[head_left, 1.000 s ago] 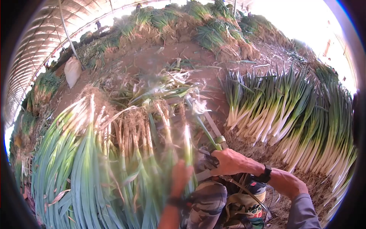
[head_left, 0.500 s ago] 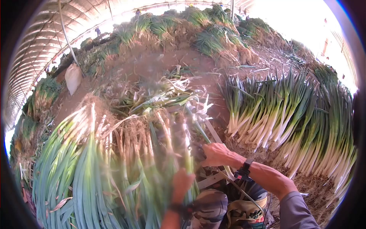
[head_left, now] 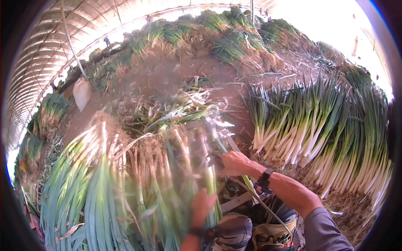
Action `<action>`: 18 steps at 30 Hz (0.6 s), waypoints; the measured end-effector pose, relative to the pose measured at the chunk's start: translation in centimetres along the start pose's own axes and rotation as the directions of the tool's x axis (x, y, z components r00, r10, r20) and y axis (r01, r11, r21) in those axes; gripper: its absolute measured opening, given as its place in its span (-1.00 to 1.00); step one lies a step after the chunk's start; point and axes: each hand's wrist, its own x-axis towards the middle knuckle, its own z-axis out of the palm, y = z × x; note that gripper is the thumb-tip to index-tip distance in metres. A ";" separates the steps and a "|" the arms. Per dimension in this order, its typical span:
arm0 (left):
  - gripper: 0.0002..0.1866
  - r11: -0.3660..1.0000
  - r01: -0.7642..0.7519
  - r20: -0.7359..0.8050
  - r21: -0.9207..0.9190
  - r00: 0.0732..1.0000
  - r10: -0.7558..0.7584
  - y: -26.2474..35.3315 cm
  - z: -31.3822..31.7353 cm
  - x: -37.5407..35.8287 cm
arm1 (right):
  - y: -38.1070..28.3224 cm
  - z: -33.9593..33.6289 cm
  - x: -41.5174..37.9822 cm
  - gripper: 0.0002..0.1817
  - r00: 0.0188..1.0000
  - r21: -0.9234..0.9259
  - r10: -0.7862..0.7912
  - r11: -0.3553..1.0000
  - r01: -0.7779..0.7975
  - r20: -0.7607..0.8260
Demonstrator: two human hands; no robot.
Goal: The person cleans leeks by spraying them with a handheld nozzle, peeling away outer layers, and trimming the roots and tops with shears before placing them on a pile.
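Green onions with roots (head_left: 98,188) fill the left foreground, their white ends pointing away and their leaves toward me. My left hand (head_left: 203,204) is closed around a green stalk (head_left: 210,180) at the right edge of this pile. Just above it, my right hand (head_left: 234,163) is closed beside the white part of that stalk, around something dark and blurred that I cannot make out. Peeled leaves and scraps (head_left: 180,109) lie beyond the root ends.
Cleaned green onions (head_left: 310,117) lie in rows at the right. Bundles (head_left: 234,44) are heaped at the back. A whitish sack (head_left: 82,93) stands by a pole at the left. Wooden slats (head_left: 235,201) are beside my knees. A distant person (head_left: 106,41) appears at the back left.
The view has shifted slightly, so the pile sits a little lower. My right hand has moved a little left and up, and my left hand is slightly lower.
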 end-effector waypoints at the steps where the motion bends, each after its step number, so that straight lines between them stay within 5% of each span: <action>1: -0.44 1.000 -0.011 -0.016 0.004 1.000 0.011 -0.3 0.3 0.3 | -0.2 -0.6 -0.9 -0.47 0.999 0.001 0.007 1.000 -0.007 0.038; 10: -0.53 0.848 0.008 0.109 -0.530 0.992 0.059 -0.4 -1.5 2.6 | -2.2 -4.8 -14.0 -0.30 0.946 0.084 -0.012 0.996 -0.017 0.324; 13: -0.51 0.735 0.009 0.088 -0.678 0.994 0.070 0.2 -2.3 2.3 | -0.4 -3.5 -17.0 -0.25 0.959 0.180 -0.133 0.980 0.089 0.251; 18: -0.49 0.880 0.007 0.139 -0.476 0.988 0.068 -2.9 0.6 3.4 | 0.2 -3.0 -17.9 -0.21 0.966 0.200 -0.165 0.972 0.124 0.200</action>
